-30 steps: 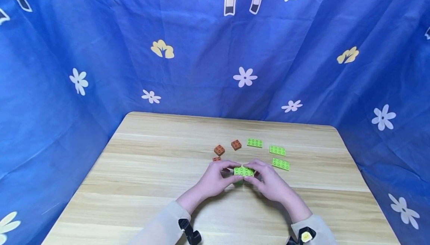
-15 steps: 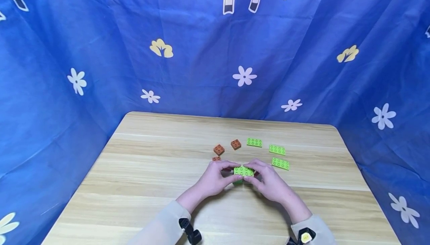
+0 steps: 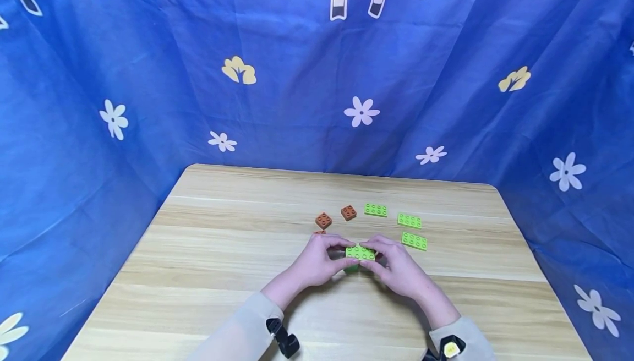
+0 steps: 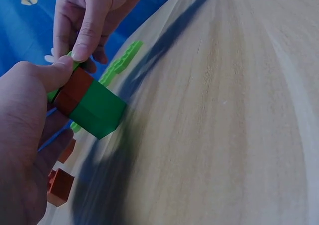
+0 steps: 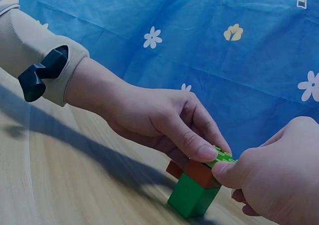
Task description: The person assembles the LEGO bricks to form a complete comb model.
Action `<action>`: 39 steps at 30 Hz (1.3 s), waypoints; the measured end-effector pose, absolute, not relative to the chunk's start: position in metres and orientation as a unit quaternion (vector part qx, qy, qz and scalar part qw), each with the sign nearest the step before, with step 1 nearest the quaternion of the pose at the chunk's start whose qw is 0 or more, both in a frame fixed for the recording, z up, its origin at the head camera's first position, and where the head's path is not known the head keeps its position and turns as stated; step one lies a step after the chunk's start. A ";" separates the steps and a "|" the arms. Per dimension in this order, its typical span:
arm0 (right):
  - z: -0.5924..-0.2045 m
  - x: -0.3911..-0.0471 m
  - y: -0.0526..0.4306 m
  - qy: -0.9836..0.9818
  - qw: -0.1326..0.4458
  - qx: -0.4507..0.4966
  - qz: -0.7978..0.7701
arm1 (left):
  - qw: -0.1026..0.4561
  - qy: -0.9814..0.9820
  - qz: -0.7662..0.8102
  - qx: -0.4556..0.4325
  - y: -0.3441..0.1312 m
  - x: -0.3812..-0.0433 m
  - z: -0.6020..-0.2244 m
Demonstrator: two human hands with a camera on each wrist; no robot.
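Note:
Both hands pinch a lime-green 2x4 building plate (image 3: 360,252), one at each end, thumbs in front and fingers behind. My left hand (image 3: 314,263) has its left end, my right hand (image 3: 399,268) its right. The plate lies on top of a small stack. Under it shows an orange-brown brick (image 5: 202,174), and beneath that a taller dark green block (image 5: 192,197) stands at the bottom. Part of another brown piece (image 5: 174,169) sticks out at the side of the stack in the right wrist view. Fingers hide much of the plate's ends.
Behind the left hand lie two brown 2x2 bricks (image 3: 323,220), with a third one (image 3: 320,233) half covered by that hand. Three lime-green plates (image 3: 409,220) lie behind and right of the hands. A blue patterned cloth (image 3: 297,91) hangs round the wooden table (image 3: 238,218).
Both hands keep their hold on the lime-green plate over the stack. My left hand has shifted slightly, covering more of the nearest brown brick.

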State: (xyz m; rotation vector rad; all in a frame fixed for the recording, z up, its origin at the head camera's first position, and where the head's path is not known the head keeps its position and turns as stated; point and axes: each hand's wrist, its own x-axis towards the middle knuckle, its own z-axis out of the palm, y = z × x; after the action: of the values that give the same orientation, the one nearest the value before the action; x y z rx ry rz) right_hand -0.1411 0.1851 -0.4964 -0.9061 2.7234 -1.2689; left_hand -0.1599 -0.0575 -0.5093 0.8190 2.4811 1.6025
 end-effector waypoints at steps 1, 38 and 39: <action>-0.496 -0.141 0.185 0.868 0.002 -0.288 -0.404 | 0.039 0.809 0.523 0.265 -0.057 -0.160 -0.509; -0.495 -0.140 0.183 0.873 0.018 -0.262 -0.411 | 0.058 0.818 0.534 0.209 -0.051 -0.157 -0.505; -0.495 -0.140 0.184 0.873 0.018 -0.261 -0.411 | 0.057 0.821 0.527 0.211 -0.051 -0.158 -0.504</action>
State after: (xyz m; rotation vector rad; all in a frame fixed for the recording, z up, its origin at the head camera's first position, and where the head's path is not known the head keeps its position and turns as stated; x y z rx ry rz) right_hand -0.1396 0.1838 -0.4954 -0.8109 2.7113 -1.2773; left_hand -0.1575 -0.0511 -0.5044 0.6401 2.4907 1.5970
